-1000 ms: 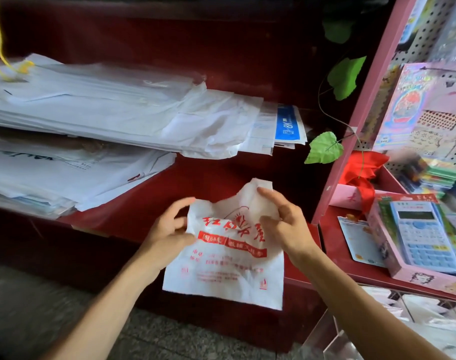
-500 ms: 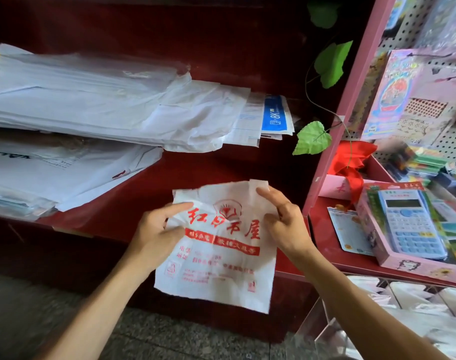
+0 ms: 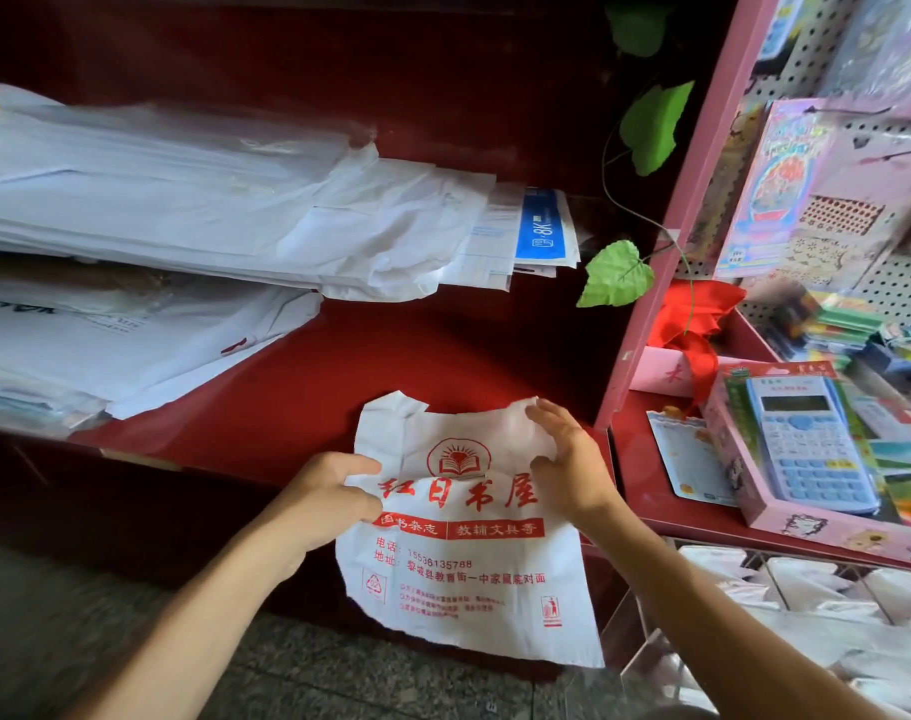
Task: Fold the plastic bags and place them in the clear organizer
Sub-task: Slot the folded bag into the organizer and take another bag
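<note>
Since it's thin printed film, the plastic bag point(image 3: 464, 543) is gonna be super light, floppy and kinda slippery, w/ creases that won't stay put unless pressed flat, so imo best to take it by the side edges or the top handle corners and fold against something hard. Right now the bag sits at the front edge of the red shelf point(image 3: 308, 387), top part lying on the shelf, bottom half hanging off over the edge toward the floor. Left hand point(image 3: 329, 498) has its grip clenched on the bag's left edge, fingers curled in and bunching the film a bit. Right hand point(image 3: 567, 470) is arched over the top right handle corner, thumb and fingers curled round that edge, so also grasping the bag, tho how tight I can't tell. Both grips are only partly closed, def not fists. Clear organizer point(image 3: 786, 626) is down at the lower right, below the pink shelf edge, looks like it already has whitish bags in its compartments. Stacks of white paper packs point(image 3: 183, 210) fill the back left of the shelf, well apart from the bag.
</note>
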